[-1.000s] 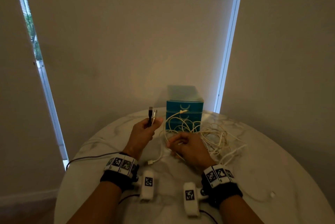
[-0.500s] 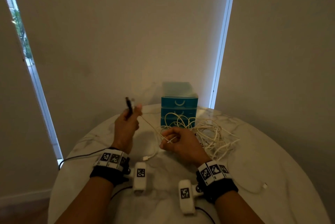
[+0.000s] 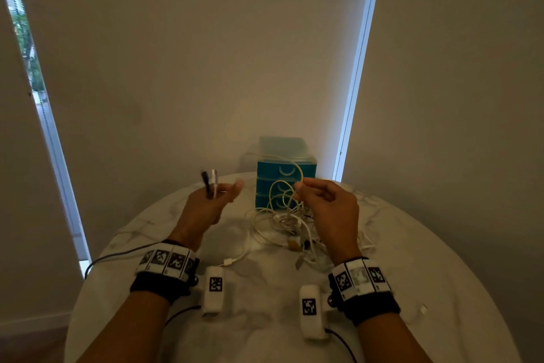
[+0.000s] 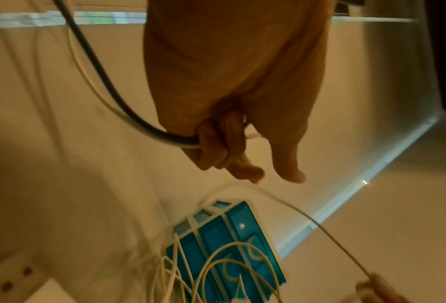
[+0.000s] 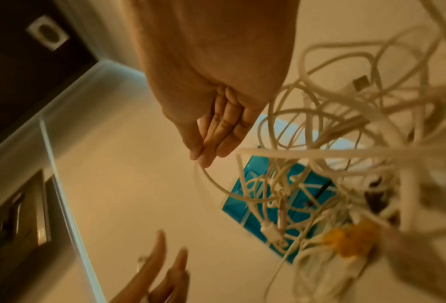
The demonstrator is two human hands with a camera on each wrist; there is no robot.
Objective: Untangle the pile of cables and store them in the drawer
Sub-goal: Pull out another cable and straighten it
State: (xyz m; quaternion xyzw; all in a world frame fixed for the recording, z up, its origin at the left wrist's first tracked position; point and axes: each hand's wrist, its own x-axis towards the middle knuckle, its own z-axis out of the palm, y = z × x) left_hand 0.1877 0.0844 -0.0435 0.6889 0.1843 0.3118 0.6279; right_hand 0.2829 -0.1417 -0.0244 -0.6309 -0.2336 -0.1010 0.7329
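Observation:
A tangled pile of white cables lies on the round marble table, in front of a small teal drawer unit whose drawers are closed. My left hand is raised left of the pile. Its curled fingers grip a black cable and a white cable, whose plugs stick up. My right hand pinches a thin white cable strand above the pile, in front of the drawer unit. Part of the tangle hangs up close in the right wrist view.
A dark cable runs off the table's left edge. A white plug lies near my left wrist, and a small white connector at the right. The wall stands right behind the drawer unit.
My right hand has risen from the pile, pinching a thin strand up in front of the drawers. My left hand moved left and up with its two plugs.

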